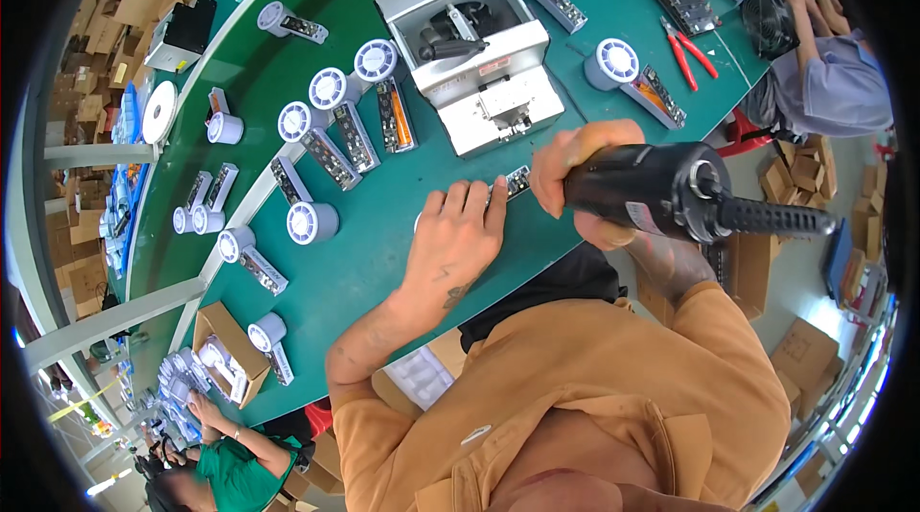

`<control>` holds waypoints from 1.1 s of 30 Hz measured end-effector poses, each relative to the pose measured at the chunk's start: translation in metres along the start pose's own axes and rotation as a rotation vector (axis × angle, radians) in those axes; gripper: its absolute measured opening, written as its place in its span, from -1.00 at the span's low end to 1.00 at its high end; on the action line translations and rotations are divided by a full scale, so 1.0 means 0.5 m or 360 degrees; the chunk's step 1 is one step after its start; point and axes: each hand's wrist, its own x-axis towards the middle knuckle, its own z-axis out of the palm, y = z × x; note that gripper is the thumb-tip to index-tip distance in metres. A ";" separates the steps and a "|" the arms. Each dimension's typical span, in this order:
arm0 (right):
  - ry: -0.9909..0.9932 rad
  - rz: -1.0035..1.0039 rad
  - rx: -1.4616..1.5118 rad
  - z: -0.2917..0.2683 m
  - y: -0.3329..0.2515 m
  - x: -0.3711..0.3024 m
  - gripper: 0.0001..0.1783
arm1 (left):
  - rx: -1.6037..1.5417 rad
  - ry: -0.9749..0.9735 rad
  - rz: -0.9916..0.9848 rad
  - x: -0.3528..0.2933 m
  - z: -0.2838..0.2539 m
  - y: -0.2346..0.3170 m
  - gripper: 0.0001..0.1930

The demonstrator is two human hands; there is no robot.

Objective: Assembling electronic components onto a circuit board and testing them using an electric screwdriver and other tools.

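Green bench (369,236), black power tool (628,188) in right grip (559,165)

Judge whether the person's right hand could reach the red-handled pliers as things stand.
Probably not: the right hand is wrapped around a black handheld tool and would likely need freeing first, although the red-handled pliers lie uncovered on the green table.

Green workbench (369,236), pale metal frame (110,325), stacked cardboard boxes (120,4), shiny grey floor (797,270)

The tool (632,188) is black, label (643,218) perhaps pinkish
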 end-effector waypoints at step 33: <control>0.0404 -0.0037 -0.0228 0.134 0.069 0.093 -0.14 | -0.0567 -0.0431 -0.0436 -0.046 -0.085 -0.060 -0.41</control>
